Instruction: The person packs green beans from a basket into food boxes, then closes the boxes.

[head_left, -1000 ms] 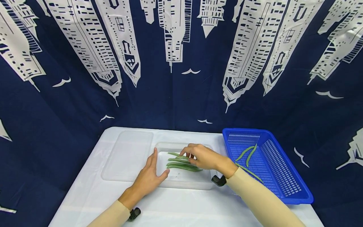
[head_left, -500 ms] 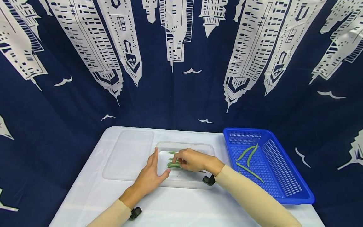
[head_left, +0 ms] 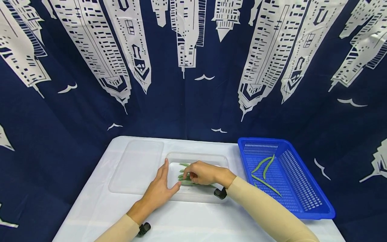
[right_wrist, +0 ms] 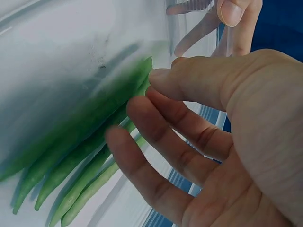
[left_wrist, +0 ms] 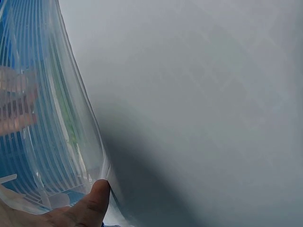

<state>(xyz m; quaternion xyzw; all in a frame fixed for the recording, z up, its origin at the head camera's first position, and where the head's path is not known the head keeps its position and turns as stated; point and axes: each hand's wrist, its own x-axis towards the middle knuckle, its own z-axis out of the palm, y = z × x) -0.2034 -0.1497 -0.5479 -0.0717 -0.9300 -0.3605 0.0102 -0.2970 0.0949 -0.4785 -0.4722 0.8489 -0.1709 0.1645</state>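
Observation:
Several green beans (head_left: 188, 184) lie side by side in a clear plastic container (head_left: 199, 198) at the table's middle. My right hand (head_left: 207, 173) is over them, fingers bent downward. In the right wrist view the thumb and fingertips are at the ends of the beans (right_wrist: 61, 130); none is plainly pinched between them. At the container's left end rests my left hand (head_left: 160, 185), its fingers extended and thumb apart. The left wrist view has a fingertip (left_wrist: 99, 189) of that hand against the rim, with beans blurred behind the clear wall.
To the right stands a blue perforated basket (head_left: 317, 215) with several green beans (head_left: 266, 185) inside. A flat translucent lid (head_left: 136, 164) lies left of the container. White cloth (head_left: 187, 225) covers the table, and a navy patterned curtain (head_left: 181, 107) hangs behind.
My right hand has shifted left and slightly nearer to me across the beans. The front beans sit a little closer to the container's near side. My left hand has stayed in place.

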